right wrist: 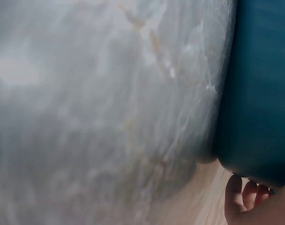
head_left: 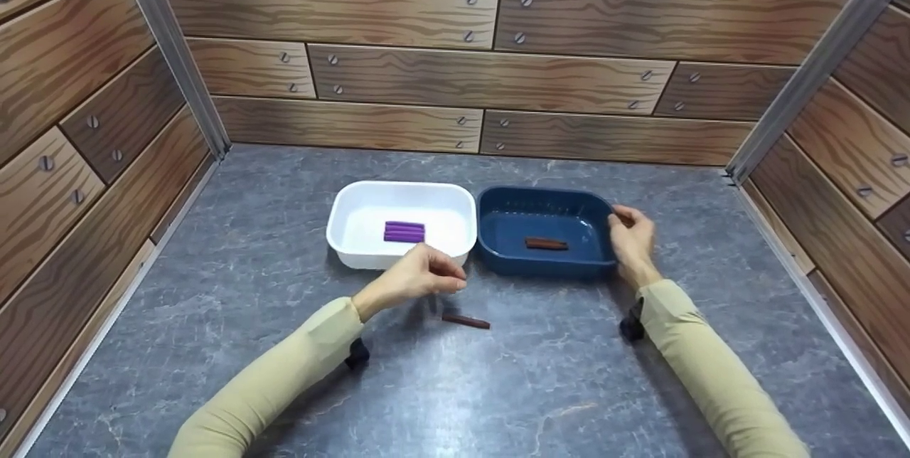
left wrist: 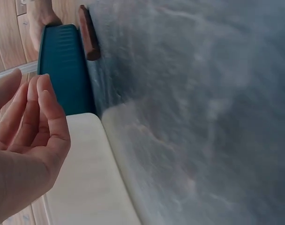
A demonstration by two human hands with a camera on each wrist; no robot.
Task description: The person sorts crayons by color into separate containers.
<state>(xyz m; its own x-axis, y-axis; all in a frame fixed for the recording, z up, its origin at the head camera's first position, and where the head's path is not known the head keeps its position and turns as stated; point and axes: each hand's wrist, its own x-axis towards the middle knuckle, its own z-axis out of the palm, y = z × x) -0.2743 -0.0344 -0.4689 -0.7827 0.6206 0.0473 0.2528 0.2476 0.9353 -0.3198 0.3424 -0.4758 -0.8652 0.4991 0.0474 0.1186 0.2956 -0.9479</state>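
Observation:
My left hand point(head_left: 419, 274) hovers in front of the white dish point(head_left: 341, 230), near its front right corner. Its fingers point(left wrist: 51, 105) bend loosely, the thumb stands apart, and nothing shows between them. Below it, a short dark brown stick point(head_left: 466, 321) lies on the table. In the white dish several purple sticks point(head_left: 404, 232) lie side by side. My right hand point(head_left: 633, 239) holds the right end of the dark blue dish point(head_left: 547, 266), thumb at the rim and fingers point(right wrist: 234, 192) against the outer end. Brown sticks point(head_left: 546, 244) lie together inside the blue dish; their exact number is unclear.
Both dishes stand side by side on a grey marbled table point(head_left: 498, 401). Wood-patterned panels point(head_left: 398, 74) enclose the back and both sides, with metal posts point(head_left: 174, 52) at the back corners.

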